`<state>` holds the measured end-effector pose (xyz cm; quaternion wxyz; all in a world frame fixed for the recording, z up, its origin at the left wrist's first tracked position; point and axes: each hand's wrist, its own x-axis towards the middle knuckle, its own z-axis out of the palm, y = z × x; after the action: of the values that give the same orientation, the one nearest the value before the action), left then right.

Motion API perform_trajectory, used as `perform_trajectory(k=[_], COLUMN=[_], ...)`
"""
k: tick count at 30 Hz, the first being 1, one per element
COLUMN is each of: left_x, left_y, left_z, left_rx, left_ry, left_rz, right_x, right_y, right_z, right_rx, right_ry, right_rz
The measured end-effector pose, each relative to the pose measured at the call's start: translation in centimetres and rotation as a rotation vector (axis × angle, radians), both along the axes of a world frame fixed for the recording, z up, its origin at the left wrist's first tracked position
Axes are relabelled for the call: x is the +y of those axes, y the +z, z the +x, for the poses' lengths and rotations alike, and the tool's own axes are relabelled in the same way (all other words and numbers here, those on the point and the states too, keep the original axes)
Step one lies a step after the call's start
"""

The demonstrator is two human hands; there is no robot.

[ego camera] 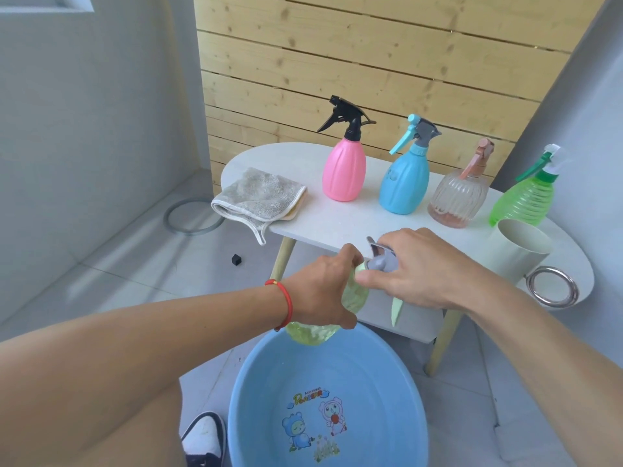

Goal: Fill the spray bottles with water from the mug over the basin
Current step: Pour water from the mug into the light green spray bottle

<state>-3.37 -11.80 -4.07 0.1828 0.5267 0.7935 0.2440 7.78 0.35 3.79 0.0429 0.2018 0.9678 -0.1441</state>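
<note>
L hand (320,291) gripping pale green bottle (312,333) over basin (269,382); R hand (414,267) pinching its sprayer head (381,259). Risk: tilted bottle slipping, spilling beside basin.

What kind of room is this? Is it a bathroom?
Maybe a bathroom or wash corner, though I can't be sure. The floor is pale tile with a round drain ring, and a blue basin sits below a small white table of spray bottles.

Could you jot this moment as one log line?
left hand: holds pale green bottle | right hand: grips grey sprayer head | over blue basin
</note>
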Motion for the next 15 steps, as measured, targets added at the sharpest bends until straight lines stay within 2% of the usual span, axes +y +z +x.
perform_trajectory(k=[2,6,10,15], left_x=[-0.1,-0.2,-0.3,-0.2], left_y=[0.0,0.2,0.4,0.4], left_z=[0.0,-0.2,-0.4,-0.6], left_rx=[-0.006,-0.003,0.004,0.013], left_ry=[-0.004,-0.008,0.003,0.048], left_rz=[-0.003,-0.011,-0.024,0.039], right_x=[-0.3,-0.3,-1.3,-1.4], right_y=[0.0,0.0,-0.3,0.1], right_z=[0.0,0.1,-0.6,-0.9], right_rx=[0.006,0.016,0.066,0.129], right_ry=[-0.038,0.03,-0.031,-0.101], right_rz=[0.055,-0.05,0.077,-0.039])
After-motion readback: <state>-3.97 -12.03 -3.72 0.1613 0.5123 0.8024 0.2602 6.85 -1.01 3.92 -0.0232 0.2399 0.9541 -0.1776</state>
